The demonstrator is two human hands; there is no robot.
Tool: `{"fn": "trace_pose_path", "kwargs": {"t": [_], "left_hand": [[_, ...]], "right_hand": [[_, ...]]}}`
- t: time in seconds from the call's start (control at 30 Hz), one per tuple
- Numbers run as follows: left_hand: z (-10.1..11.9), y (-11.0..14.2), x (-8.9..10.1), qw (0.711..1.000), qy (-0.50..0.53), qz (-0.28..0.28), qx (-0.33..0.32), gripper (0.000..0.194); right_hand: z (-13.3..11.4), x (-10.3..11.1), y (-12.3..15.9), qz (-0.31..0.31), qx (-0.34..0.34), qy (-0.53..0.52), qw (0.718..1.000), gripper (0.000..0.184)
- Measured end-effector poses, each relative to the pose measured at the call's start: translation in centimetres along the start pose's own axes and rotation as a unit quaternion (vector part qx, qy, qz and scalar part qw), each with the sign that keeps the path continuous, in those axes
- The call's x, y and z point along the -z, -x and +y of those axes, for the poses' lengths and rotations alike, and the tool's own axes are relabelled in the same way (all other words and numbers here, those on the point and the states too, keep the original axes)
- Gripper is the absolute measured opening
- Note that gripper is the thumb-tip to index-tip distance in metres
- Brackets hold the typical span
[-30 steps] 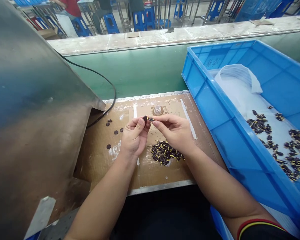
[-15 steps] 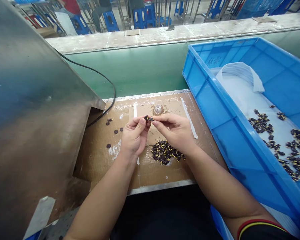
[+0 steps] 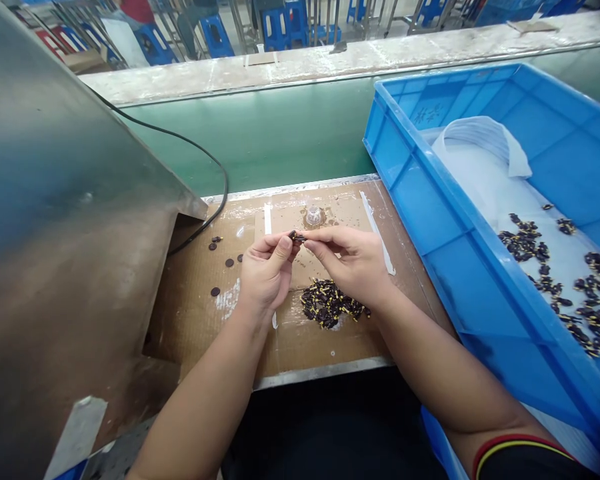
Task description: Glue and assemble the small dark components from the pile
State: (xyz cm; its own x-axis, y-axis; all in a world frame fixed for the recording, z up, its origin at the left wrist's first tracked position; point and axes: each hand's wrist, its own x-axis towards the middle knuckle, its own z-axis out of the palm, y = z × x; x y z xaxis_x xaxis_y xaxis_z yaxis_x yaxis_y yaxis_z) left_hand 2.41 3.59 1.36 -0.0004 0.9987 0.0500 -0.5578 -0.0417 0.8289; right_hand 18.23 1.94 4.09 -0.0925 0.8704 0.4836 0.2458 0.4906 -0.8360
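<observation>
Between my two hands is a small black part with yellow bits (image 3: pixel 295 236), too small to name more closely. My left hand (image 3: pixel 270 270) pinches its left end between thumb and fingers. My right hand (image 3: pixel 353 260) has thumb and forefinger closed on its right end, the fingertips of both hands nearly meeting. Below my right hand lies a pile of similar black and yellow parts (image 3: pixel 327 303) on the cardboard (image 3: pixel 290 353). Several dark round discs (image 3: pixel 215 292) are scattered to the left of my left hand.
A large blue crate (image 3: pixel 447 247) on the right holds a white sheet and clusters of black and yellow parts (image 3: pixel 523 239). A metal housing (image 3: pixel 75 220) stands at left, with a black cable (image 3: pixel 200 148). Beyond my hands sits a small clear cup-like piece (image 3: pixel 313 215).
The camera view has shifted slightly. Both hands keep their pinch on the small part, with hardly any movement between them.
</observation>
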Motion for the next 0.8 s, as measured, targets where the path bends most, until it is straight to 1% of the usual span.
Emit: {"fn": "trace_pose_path", "kwargs": {"t": [0.1,0.2,0.27,0.37,0.5,0.63,0.7,0.73,0.8], "left_hand": [[-0.1,0.0,-0.1,1.0,-0.021,0.009,-0.018,0.022],[-0.5,0.2,0.0,0.994,-0.08,0.021,-0.067,0.018],[-0.6,0.5,0.1,0.985,-0.14,0.023,-0.102,0.016],[-0.5,1.0,0.0,0.968,-0.213,0.009,-0.134,0.017],[-0.5,1.2,-0.1,0.961,-0.228,0.004,-0.157,0.019],[-1.5,0.2,0.2,0.967,-0.204,-0.011,-0.15,0.022],[-1.8,-0.4,0.4,0.965,-0.205,0.02,-0.164,0.024],[-1.6,-0.6,0.5,0.958,-0.214,0.044,-0.184,0.024],[-0.6,-0.2,0.4,0.934,-0.25,0.084,-0.242,0.024]], "right_hand": [[-0.1,0.0,0.0,0.001,0.018,0.027,0.999,0.018],[0.0,0.0,0.1,0.006,0.026,0.052,0.998,0.019],[0.1,0.0,0.1,0.013,0.031,0.068,0.997,0.018],[0.2,0.0,0.1,0.024,0.046,0.092,0.994,0.018],[0.2,0.0,0.0,0.028,0.053,0.104,0.993,0.017],[0.6,0.0,0.0,0.047,0.043,0.096,0.993,0.016],[1.4,-0.1,-0.2,0.059,0.027,0.063,0.996,0.015],[1.8,-0.2,-0.5,0.068,0.016,0.035,0.997,0.014],[2.4,-0.3,-1.1,0.082,-0.021,-0.038,0.996,0.013]]}}
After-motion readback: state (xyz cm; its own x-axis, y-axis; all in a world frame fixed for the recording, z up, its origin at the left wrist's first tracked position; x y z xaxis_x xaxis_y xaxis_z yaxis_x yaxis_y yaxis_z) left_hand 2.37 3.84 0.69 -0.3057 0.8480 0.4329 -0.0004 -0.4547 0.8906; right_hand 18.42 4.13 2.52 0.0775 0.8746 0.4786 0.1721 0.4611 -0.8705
